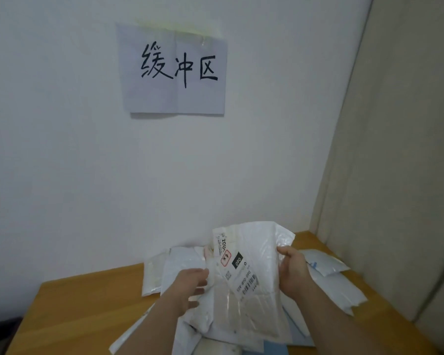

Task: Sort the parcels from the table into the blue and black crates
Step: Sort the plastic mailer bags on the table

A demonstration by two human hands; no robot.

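Label print (244,275) too blurred; lower parcels (215,347) cut off by bottom edge

Both forearms reach forward; the left hand (190,285) and right hand (294,271) grip a white parcel's (251,283) opposite edges.

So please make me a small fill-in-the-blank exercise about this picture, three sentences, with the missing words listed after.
1. Both hands, the left hand and the right hand, lift one white ____ with a shipping label.
2. The other parcels lie on a ____ table.
3. A paper sign hangs on the ____ above the table.

Missing words: parcel; wooden; wall
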